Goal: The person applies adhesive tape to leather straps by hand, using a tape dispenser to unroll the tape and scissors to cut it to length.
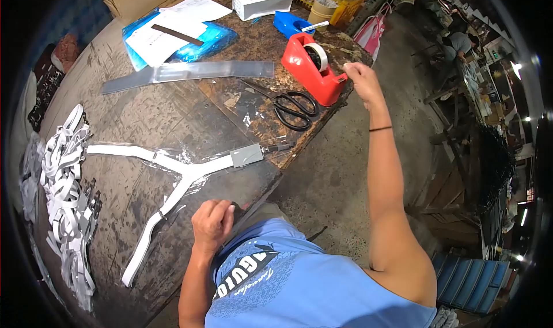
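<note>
The left hand (212,223) was curled shut, pressing the near edge of a clear plastic bag (190,155) on the worn table (144,115); a white three-armed strap (173,181) lay inside it. Farther out lay black scissors (295,109). The right hand (360,77) pinched tape at the red tape dispenser (311,69) near the table's edge.

A workshop or small packing floor: a worn, scarred wooden bench (173,120) stands on bare concrete floor (328,172), carrying a red tape dispenser (314,69), black scissors (296,109) and a heap of white straps (66,184) at left. Upper right, another person (458,43) works among cluttered tables.
</note>
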Tool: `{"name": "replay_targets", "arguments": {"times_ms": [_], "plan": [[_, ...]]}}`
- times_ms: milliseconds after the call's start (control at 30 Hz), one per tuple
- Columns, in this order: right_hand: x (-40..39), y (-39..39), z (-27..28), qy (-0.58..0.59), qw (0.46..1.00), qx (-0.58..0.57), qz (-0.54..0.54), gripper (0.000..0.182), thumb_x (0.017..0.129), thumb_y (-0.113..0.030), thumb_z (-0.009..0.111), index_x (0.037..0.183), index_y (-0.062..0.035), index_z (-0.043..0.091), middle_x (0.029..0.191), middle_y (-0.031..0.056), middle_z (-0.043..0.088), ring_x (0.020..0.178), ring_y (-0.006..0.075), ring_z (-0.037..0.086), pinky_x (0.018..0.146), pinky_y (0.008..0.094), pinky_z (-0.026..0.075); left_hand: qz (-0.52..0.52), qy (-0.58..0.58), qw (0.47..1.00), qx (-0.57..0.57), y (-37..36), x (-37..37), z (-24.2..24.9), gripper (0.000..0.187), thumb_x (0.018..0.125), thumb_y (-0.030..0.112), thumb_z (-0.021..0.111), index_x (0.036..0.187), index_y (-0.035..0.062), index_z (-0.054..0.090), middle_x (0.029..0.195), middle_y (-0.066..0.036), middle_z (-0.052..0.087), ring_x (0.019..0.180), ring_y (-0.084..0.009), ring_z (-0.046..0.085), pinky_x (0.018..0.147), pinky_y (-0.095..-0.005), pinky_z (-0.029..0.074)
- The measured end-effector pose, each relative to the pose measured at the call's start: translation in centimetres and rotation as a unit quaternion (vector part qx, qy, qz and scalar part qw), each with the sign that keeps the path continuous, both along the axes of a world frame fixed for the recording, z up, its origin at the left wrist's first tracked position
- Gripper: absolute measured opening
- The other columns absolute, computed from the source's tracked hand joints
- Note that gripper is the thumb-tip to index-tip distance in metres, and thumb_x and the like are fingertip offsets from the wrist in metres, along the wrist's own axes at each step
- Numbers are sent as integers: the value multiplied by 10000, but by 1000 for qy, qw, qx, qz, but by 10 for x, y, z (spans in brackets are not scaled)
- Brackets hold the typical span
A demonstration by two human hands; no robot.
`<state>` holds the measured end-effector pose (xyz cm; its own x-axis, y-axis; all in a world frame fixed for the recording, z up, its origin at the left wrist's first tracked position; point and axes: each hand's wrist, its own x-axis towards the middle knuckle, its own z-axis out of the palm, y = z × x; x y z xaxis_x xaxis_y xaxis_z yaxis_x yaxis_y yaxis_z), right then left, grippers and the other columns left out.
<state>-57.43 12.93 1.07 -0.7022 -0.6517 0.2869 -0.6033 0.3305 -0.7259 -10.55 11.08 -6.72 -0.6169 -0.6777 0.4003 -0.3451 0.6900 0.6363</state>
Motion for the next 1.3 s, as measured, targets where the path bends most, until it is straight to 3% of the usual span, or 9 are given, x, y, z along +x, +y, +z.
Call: {"name": "replay_targets", "arguments": {"times_ms": [33,67,167,400,500,600,933,1000,1300], "plan": [[-4,-1,3,-179,982,43,35,284,860,-269,663,887,13,677,867,75,661,816,173,581,746,341,450,10,-19,999,35,1,0,2,100,784,36,701,873,57,660,784,-97,623,656,-258,611,581,-348,495],[-7,-4,2,-155,982,67,83,247,864,-232,655,901,11,678,859,36,662,813,127,574,747,315,447,24,-16,999,44,0,-1,5,68,805,46,690,864,61,659,763,-90,612,640,-252,603,566,-347,482],[-12,-13,5,-175,971,84,138,214,870,-200,634,889,11,671,803,38,651,777,120,573,726,294,444,26,-11,999,21,0,-3,1,64,804,55,696,855,62,658,755,-91,609,631,-253,599,563,-346,477],[0,-13,24,-39,987,129,85,153,866,-157,629,828,-10,621,766,16,612,702,109,546,656,267,436,30,-14,999,24,0,-5,2,68,800,58,699,853,63,657,756,-90,609,639,-256,603,567,-351,480],[-3,-3,16,-103,986,70,109,147,860,-133,645,927,-12,596,760,18,601,694,106,551,635,258,439,33,-14,999,21,0,-3,0,70,798,60,700,856,66,660,761,-90,612,640,-258,604,569,-353,482],[12,9,9,-219,974,-19,54,340,842,-86,679,1127,-29,502,750,10,575,682,93,561,620,241,444,38,-15,999,28,0,-3,-1,70,799,61,699,858,67,662,766,-90,613,641,-261,605,569,-353,483],[15,23,-5,-275,959,-52,32,357,875,-126,663,1172,-41,485,766,15,603,664,91,557,629,236,473,41,-13,998,38,1,-3,-1,72,799,63,700,861,65,662,774,-89,613,642,-261,606,573,-354,482],[14,26,-9,-306,949,-72,35,408,862,-90,661,1214,-21,467,793,48,623,714,103,581,629,251,457,43,-14,998,40,0,-3,0,71,800,63,699,860,66,661,772,-89,612,639,-262,605,572,-353,481],[10,27,-17,-353,927,-117,50,461,872,-119,657,1270,-25,444,789,28,618,712,106,583,667,252,467,42,-11,998,40,0,-3,-1,73,804,67,698,865,66,658,770,-94,606,628,-261,600,565,-355,475]]}}
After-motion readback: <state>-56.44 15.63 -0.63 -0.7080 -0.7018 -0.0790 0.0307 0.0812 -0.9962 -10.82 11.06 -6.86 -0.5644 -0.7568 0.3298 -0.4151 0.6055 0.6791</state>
